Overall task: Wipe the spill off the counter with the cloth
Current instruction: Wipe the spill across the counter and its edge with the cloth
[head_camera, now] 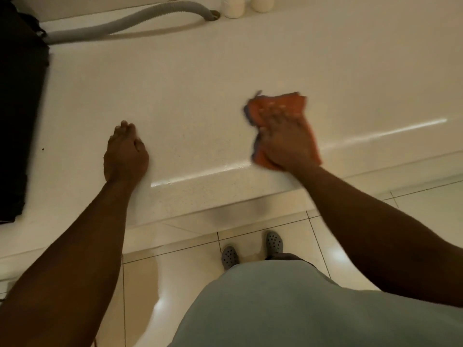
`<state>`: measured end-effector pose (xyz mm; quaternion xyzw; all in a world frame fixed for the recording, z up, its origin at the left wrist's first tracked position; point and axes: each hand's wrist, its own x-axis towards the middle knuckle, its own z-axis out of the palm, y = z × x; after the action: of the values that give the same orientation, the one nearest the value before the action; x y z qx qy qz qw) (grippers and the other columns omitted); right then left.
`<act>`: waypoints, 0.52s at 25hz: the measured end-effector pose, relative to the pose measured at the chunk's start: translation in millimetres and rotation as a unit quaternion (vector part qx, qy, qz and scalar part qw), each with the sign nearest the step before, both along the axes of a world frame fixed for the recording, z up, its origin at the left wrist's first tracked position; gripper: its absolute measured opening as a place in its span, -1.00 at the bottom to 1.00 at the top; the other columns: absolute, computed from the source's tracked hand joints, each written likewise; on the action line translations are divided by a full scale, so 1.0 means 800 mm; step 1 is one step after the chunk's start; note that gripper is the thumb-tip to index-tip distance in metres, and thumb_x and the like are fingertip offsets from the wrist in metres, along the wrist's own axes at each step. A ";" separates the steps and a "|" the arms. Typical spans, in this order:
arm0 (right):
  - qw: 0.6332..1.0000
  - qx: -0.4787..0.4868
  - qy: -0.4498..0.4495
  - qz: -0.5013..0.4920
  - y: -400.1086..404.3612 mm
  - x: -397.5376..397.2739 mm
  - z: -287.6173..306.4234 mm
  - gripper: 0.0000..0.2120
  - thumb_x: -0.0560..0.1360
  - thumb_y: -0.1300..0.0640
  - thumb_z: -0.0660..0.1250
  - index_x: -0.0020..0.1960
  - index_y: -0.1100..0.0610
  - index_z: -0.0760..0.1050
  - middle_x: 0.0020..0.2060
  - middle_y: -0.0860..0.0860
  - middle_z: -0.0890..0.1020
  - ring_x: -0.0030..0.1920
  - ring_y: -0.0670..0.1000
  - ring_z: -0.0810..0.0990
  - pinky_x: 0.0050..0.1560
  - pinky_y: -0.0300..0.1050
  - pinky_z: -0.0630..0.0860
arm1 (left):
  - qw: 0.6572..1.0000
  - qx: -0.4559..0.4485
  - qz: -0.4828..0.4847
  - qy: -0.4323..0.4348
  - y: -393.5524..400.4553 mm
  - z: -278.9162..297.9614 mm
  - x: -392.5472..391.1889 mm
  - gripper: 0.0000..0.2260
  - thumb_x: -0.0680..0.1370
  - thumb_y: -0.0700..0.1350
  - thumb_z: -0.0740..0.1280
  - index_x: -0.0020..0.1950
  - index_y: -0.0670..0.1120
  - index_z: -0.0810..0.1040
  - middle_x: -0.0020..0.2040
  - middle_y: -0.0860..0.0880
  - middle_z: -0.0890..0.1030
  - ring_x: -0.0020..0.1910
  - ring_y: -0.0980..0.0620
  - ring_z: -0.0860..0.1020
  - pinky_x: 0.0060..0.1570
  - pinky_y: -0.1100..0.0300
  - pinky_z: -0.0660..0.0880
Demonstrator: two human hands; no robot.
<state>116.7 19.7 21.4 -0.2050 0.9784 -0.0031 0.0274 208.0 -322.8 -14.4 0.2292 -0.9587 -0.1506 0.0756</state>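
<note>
An orange cloth (pixel 290 103) lies flat on the white counter (pixel 200 96), right of centre near the front edge. My right hand (pixel 283 139) presses down on top of it, fingers spread over the fabric, and both are blurred by motion. My left hand (pixel 125 151) rests on the counter to the left, fingers curled into a loose fist with nothing in it. No clear spill shows on the surface; a wet-looking shine (pixel 200 174) runs along the front edge.
A black appliance (pixel 17 108) stands on the counter at the far left. A grey corrugated hose (pixel 120 23) runs along the back, next to two white containers (pixel 233 6). Below the counter edge is a tiled floor (pixel 250 229) with my feet.
</note>
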 end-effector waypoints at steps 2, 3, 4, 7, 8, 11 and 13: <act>0.998 -0.015 -0.041 0.048 -0.053 0.022 -0.007 -0.35 0.61 -0.16 0.04 0.62 0.06 0.00 0.60 0.08 0.13 0.59 0.16 0.09 0.55 0.20 0.01 | 1.000 0.001 -0.004 -0.003 0.000 0.002 0.001 -0.57 0.64 -0.17 0.05 0.52 -0.19 0.23 0.56 -0.13 0.19 0.55 -0.08 0.12 0.50 0.07 0.03; 0.995 -0.013 -0.057 0.085 -0.064 0.039 -0.010 -0.35 0.63 -0.17 0.02 0.63 0.05 -0.04 0.62 0.07 0.08 0.60 0.15 0.04 0.56 0.21 -0.04 | 1.000 0.005 -0.005 -0.003 0.001 0.004 0.002 -0.57 0.64 -0.18 0.05 0.52 -0.19 0.23 0.56 -0.13 0.19 0.55 -0.08 0.12 0.50 0.08 0.03; 0.989 -0.001 -0.061 0.136 -0.061 0.056 -0.015 -0.35 0.63 -0.18 -0.02 0.63 0.05 -0.06 0.62 0.07 0.05 0.61 0.14 0.00 0.57 0.20 -0.07 | 1.000 0.011 -0.005 -0.005 0.002 0.006 0.002 -0.57 0.64 -0.18 0.06 0.52 -0.19 0.22 0.56 -0.13 0.19 0.55 -0.08 0.12 0.50 0.08 0.02; 0.965 -0.008 -0.009 0.264 0.006 0.077 -0.024 -0.43 0.66 -0.12 -0.09 0.62 0.05 0.04 0.59 0.09 0.16 0.59 0.13 0.11 0.56 0.14 -0.02 | 1.000 0.020 -0.017 -0.012 0.002 0.012 0.014 -0.57 0.65 -0.16 0.05 0.53 -0.19 0.20 0.57 -0.12 0.18 0.56 -0.05 0.12 0.50 0.12 0.02; 0.961 -0.016 0.019 0.276 0.027 0.065 -0.026 -0.45 0.67 -0.09 -0.08 0.61 0.06 0.08 0.56 0.13 0.25 0.56 0.16 0.20 0.55 0.16 0.05 | 1.000 0.015 -0.019 -0.013 0.000 0.012 0.023 -0.57 0.65 -0.15 0.05 0.53 -0.19 0.20 0.57 -0.11 0.18 0.56 -0.04 0.12 0.50 0.13 0.01; 0.992 -0.034 0.007 0.119 0.035 0.000 -0.026 -0.42 0.66 -0.13 -0.18 0.60 0.09 0.08 0.53 0.19 0.29 0.51 0.25 0.29 0.51 0.26 0.17 | 1.000 0.011 -0.010 -0.015 -0.003 0.006 0.044 -0.56 0.65 -0.13 0.04 0.54 -0.17 0.19 0.57 -0.10 0.18 0.56 -0.03 0.11 0.51 0.13 0.00; 0.998 -0.049 -0.023 0.018 -0.014 -0.032 -0.023 -0.40 0.63 -0.15 -0.18 0.61 0.03 0.04 0.59 0.10 0.18 0.57 0.19 0.16 0.55 0.23 0.06 | 1.000 0.018 -0.004 -0.008 -0.002 0.005 0.047 -0.56 0.65 -0.11 0.03 0.54 -0.15 0.18 0.57 -0.08 0.17 0.56 -0.02 0.10 0.50 0.14 -0.01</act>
<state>91.2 8.6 2.7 -0.2236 0.9723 -0.0555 0.0399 245.3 -324.6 -10.4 0.2278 -0.9573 -0.1661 0.0631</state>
